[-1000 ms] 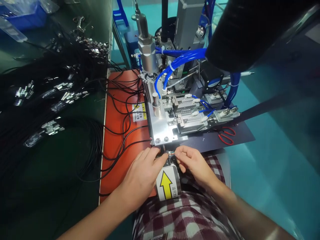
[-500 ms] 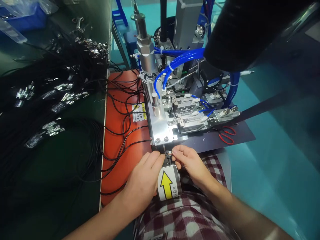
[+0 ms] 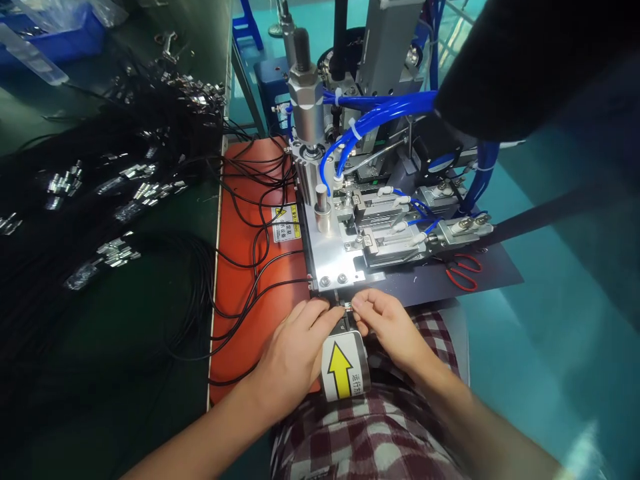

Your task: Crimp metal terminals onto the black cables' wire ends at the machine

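Cable end — a small metal-tipped piece — sits pinched between the two hands at the front lip of the aluminium fixture plate, just above the yellow arrow label. Against half a second back, the hands have drawn closer: the fingertips now nearly meet over the tip, where a small gap showed before, and the whole view has slid a little to the right. The left hand lies palm-down on the orange mat, fingers nearly closed with thumb and forefinger on the tip; the right hand is curled shut, pinching the same tip from the other side.

Readable marks are few — one black-bordered yellow arrow pointing away from the person, with characters beside it too small to make out, and one yellow warning sticker on the mat, its text also illegible. One pair of red-handled scissors rests on the dark sheet to the right. Several blue air hoses loop over the machine; bundles of black cables with silver plugs cover the green bench, too many to count.
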Available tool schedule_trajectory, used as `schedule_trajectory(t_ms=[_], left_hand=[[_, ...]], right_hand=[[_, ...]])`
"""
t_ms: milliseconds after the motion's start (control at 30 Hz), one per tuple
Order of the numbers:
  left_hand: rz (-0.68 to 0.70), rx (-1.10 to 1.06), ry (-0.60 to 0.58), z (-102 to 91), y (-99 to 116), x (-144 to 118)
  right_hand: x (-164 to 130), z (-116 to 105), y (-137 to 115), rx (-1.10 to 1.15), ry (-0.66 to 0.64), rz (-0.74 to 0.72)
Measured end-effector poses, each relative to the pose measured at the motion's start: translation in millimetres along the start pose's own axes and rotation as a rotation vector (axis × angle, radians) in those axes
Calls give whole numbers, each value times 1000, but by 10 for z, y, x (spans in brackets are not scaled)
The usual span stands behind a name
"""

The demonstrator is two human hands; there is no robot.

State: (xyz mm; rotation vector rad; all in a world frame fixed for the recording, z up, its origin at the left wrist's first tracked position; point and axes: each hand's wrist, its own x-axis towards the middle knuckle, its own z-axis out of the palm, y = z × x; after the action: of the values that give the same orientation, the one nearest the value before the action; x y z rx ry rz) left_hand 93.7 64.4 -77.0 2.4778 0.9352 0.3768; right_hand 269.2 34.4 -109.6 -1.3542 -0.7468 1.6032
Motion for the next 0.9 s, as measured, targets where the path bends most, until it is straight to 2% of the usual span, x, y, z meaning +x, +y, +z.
schedule_trajectory(t_ms=[100, 267, 433, 500, 667, 733, 900], left_hand=[[-6, 13, 0, -10, 18, 4], [-15, 13, -12, -6, 37, 4], [-4, -20, 18, 23, 31, 1], [-14, -18, 3, 34, 29, -1], [-1, 61, -19, 43, 67, 2], [4, 114, -12, 44, 93, 9], [21, 226, 1, 61, 141, 22]], right_hand=[[-3, -9, 16, 85, -70, 62], [-72, 14, 13, 85, -4, 16], [-110, 24, -2, -163, 103, -116], [-109, 15, 4, -194, 122, -135], [-74, 4, -22, 22, -9, 18], [-53, 13, -49, 59, -31, 36], [-28, 69, -42, -35, 88, -53]])
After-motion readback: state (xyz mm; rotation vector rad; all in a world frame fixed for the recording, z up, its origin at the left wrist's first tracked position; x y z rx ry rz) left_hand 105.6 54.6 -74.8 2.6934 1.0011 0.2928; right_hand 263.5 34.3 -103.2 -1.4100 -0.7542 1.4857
